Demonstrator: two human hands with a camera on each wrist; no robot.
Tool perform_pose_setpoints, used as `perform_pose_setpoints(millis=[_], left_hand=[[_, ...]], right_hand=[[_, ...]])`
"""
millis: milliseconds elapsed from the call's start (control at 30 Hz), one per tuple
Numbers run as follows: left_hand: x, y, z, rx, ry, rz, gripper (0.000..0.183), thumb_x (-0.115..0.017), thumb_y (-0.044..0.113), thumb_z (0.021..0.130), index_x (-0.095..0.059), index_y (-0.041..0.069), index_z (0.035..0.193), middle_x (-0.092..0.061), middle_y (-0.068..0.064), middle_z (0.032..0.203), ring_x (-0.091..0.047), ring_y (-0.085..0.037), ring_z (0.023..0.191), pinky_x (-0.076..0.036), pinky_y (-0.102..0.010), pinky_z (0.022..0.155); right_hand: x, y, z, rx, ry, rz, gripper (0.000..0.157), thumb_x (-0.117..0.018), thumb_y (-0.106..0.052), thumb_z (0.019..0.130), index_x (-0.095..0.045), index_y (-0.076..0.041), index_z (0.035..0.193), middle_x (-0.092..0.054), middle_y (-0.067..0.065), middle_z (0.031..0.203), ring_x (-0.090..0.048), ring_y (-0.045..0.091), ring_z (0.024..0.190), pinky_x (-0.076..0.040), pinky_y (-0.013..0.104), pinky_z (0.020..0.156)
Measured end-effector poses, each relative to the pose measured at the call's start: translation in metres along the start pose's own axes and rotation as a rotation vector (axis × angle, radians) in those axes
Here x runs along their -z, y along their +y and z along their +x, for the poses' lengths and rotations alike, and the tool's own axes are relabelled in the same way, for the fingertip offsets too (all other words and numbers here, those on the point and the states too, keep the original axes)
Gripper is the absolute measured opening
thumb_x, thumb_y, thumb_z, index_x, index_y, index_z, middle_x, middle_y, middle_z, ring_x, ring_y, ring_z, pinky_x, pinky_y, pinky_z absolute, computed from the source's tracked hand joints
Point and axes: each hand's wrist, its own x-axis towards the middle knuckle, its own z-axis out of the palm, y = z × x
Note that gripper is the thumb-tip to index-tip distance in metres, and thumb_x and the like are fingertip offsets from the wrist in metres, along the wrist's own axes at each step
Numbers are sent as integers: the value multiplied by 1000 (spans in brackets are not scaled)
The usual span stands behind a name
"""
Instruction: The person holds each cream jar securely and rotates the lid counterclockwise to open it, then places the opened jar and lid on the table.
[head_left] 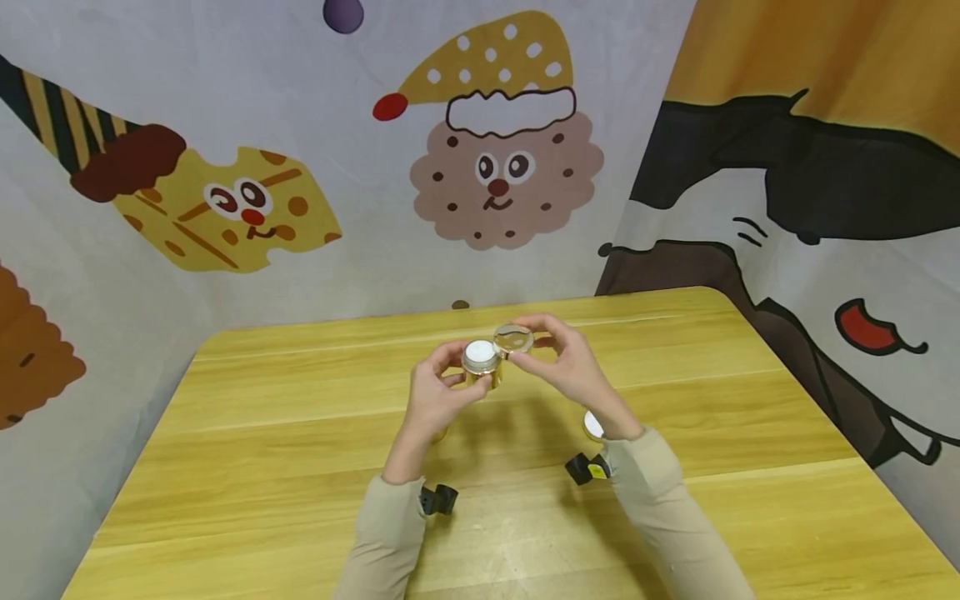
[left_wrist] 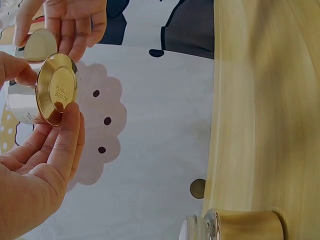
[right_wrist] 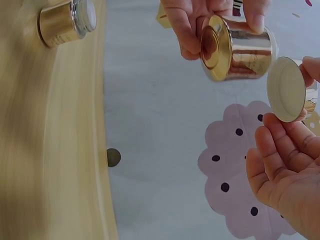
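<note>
My left hand (head_left: 435, 398) grips a shiny gold cosmetic jar (head_left: 482, 367) between thumb and fingers, raised above the table. Its white top faces up, and printed marks show on its gold base (left_wrist: 60, 87) in the left wrist view. Just right of the jar, my right hand (head_left: 572, 364) pinches a round gold lid (head_left: 513, 337) by its edge. The lid's pale inner side (right_wrist: 286, 90) is turned toward the jar in the right wrist view, its rim close to the jar's mouth.
A second gold jar (right_wrist: 60, 24) with a glass neck and white top stands on the wooden table (head_left: 300, 467), mostly hidden behind my left wrist in the head view. A round white item with a gold edge (head_left: 593, 426) lies by my right wrist. A cartoon-printed cloth (head_left: 360, 275) hangs behind.
</note>
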Motion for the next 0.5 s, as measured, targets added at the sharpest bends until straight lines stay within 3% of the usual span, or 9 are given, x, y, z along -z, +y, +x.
perform_pose_setpoints(millis=[133, 367, 500], left_hand=[[1, 3, 0, 12, -2, 18, 45, -73, -8, 70, -58, -9, 113, -62, -21, 104, -55, -22, 91, -54, -31, 77], [2, 31, -8, 0, -13, 61, 40, -69, -9, 72, -57, -13, 110, -62, -23, 101, -56, -26, 90, -54, -35, 76], [3, 32, -8, -2, -16, 63, 40, -69, -9, 72, -57, -13, 110, -61, -24, 101, -56, -27, 90, -54, -42, 77]], right_hand=[[4, -12, -2, 3, 9, -23, 36, -68, 12, 76, -57, 13, 110, -62, 24, 106, -56, 13, 95, -49, 40, 85], [8, -26, -4, -9, 16, -21, 34, -67, 14, 75, -55, 16, 107, -61, 26, 103, -54, 4, 94, -49, 48, 84], [11, -25, -6, -24, 13, -17, 34, -67, 13, 76, -54, 16, 108, -61, 26, 104, -53, 4, 93, -50, 40, 84]])
